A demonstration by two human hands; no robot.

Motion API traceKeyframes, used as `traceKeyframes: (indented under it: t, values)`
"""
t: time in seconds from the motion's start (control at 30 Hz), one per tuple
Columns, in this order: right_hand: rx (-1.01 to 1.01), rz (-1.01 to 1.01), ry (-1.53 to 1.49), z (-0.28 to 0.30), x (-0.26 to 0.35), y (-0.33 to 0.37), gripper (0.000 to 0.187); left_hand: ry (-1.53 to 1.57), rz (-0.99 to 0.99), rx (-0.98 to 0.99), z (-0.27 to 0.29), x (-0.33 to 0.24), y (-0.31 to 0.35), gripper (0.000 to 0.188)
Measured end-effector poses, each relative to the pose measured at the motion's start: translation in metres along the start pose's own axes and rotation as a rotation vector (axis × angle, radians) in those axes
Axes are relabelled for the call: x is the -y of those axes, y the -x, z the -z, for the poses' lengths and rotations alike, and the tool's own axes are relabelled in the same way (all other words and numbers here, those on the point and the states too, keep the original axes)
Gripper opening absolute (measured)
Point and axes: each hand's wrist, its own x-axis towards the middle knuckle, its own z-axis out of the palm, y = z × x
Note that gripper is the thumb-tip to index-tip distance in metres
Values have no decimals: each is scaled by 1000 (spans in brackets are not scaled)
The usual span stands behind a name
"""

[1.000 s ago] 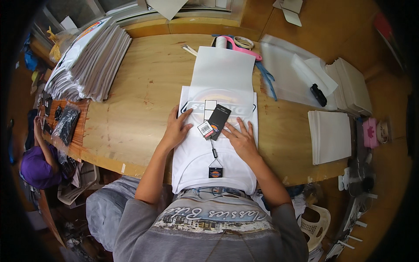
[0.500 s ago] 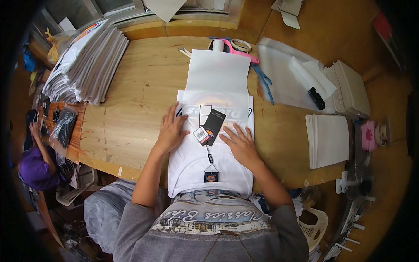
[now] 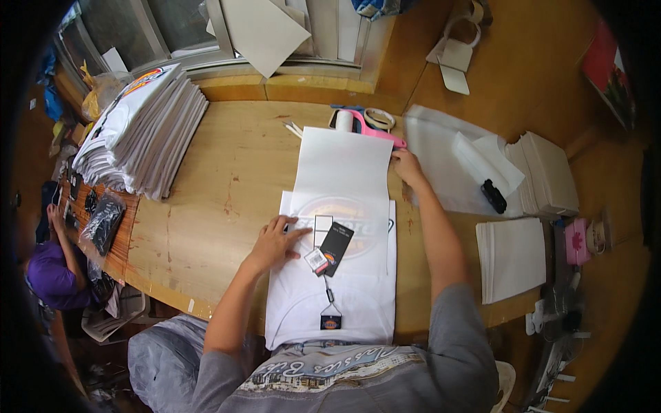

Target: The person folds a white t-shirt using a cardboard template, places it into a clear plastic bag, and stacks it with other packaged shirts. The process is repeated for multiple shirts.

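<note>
A folded white T-shirt [image 3: 296,310] lies in front of me, with a printed emblem showing faintly through a pale, thin sheet [image 3: 344,162] on its upper part. My left hand [image 3: 274,244] rests at the shirt's left side, fingers spread, beside the tags. A black hang tag [image 3: 336,248] and a small white barcode label [image 3: 316,260] lie on the shirt, joined by a cord to the dark neck label [image 3: 330,321]. My right hand [image 3: 407,167] reaches past the sheet's right edge, fingers curled by the handle end of a pink lint roller [image 3: 379,138]. Whatever its fingers hold is hidden.
A tall stack of folded white shirts [image 3: 144,134] stands at the left. To the right are clear plastic [image 3: 434,144], a black-handled tool [image 3: 493,196] and a pile of white sheets [image 3: 513,258]. Another person in purple [image 3: 58,275] sits far left.
My right hand has left the shirt and reached forward to the lint roller, covering where the blue-handled tool lay. My left hand stays beside the tags. The view has tilted upward.
</note>
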Motion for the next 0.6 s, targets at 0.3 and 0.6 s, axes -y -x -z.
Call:
traceKeyframes:
  t: [0.3,0.6]
  values:
    - [-175,22,92,-31,11,-63,67,61,58,-8,4,-3,5,65]
    - [106,-15,450,9,40,-90,65,73,94,17,6,-4,4,65]
